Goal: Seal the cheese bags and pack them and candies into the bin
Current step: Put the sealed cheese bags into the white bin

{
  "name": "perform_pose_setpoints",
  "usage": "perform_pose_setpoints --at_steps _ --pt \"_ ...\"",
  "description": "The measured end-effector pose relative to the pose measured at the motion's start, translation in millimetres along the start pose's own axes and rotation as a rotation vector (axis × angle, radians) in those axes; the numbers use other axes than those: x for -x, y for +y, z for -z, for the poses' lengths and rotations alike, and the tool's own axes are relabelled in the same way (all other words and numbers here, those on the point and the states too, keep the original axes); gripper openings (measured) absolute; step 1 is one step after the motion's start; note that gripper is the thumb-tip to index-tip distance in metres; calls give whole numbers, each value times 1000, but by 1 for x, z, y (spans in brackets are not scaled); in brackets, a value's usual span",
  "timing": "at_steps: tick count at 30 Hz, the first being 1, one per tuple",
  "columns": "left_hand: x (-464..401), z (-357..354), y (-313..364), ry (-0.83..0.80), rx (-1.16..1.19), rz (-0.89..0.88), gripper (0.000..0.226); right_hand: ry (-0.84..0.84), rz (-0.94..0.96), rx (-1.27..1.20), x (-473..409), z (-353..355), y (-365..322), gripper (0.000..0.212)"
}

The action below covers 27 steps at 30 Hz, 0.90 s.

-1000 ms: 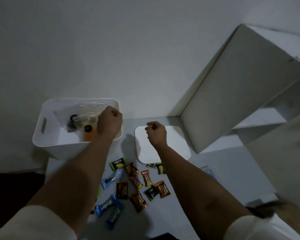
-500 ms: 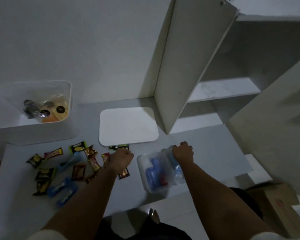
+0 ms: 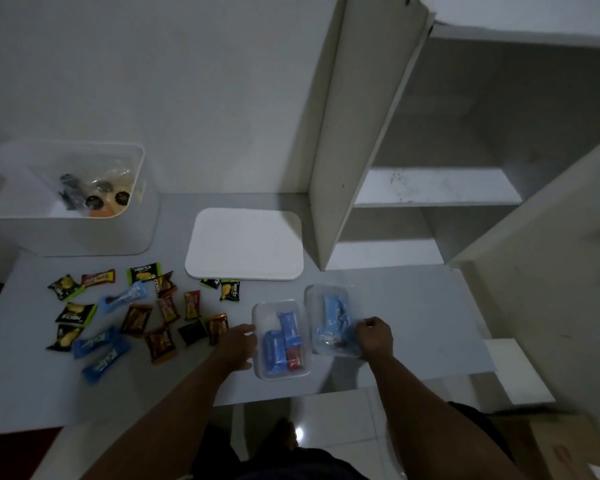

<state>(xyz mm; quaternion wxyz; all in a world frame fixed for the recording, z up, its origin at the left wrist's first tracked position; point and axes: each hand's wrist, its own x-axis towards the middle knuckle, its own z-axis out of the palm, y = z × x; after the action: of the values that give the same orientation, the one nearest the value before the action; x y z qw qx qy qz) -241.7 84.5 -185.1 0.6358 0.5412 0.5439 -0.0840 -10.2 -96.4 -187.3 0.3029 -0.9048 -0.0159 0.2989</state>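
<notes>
The two clear bags lay side by side near the table's front edge; one (image 3: pixel 280 341), with blue packets and a red one showing through, sat just beside my left hand (image 3: pixel 237 344), whose fingers lay nearly straight against its left edge; the other (image 3: pixel 333 323) was under my right hand (image 3: pixel 374 339), whose fingers were curled on its right edge, gripping the film. I judged both light, soft and slick, the contents free to slide inside; the best hold would be a pinch along the open lip, not the bulging middle, though I could not tell which edge was the mouth. Beyond my left fingers the candies (image 3: pixel 136 317) lay scattered; past them, far left, stood the white bin (image 3: pixel 142 216), one filled bag (image 3: pixel 94 192) already in it; straight ahead lay a flat white lid (image 3: pixel 245 244).
</notes>
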Motion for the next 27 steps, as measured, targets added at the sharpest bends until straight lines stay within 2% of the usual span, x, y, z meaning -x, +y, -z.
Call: perform_pose_setpoints --at_steps 3,7,10,13,15,17,19,21,25,27 --pt "6 -2 8 -9 85 28 36 -55 85 -64 -1 1 -19 16" --pt "18 -8 15 -40 249 39 41 -288 90 -194 22 -8 -45 6" --pt "16 -7 12 -73 283 24 47 -385 160 4 38 -26 -45 16" --pt "16 -7 8 -35 142 -20 43 -349 222 141 49 -41 -38 19" --pt "20 -8 4 -42 119 -53 38 -361 194 93 50 -49 -34 22" --pt "24 -7 2 -66 149 -72 32 -469 94 -70 48 -57 -33 37" --pt "28 -1 6 -73 187 -82 26 -528 73 -144 46 -63 -36 45" --pt "27 9 13 -47 211 -84 23 -512 116 -129 48 -70 -44 41" --pt "19 44 37 100 176 -161 34 -396 292 -61 59 -89 -91 24" --pt "23 70 61 197 120 -255 39 -348 355 -76 65 -99 -131 29"
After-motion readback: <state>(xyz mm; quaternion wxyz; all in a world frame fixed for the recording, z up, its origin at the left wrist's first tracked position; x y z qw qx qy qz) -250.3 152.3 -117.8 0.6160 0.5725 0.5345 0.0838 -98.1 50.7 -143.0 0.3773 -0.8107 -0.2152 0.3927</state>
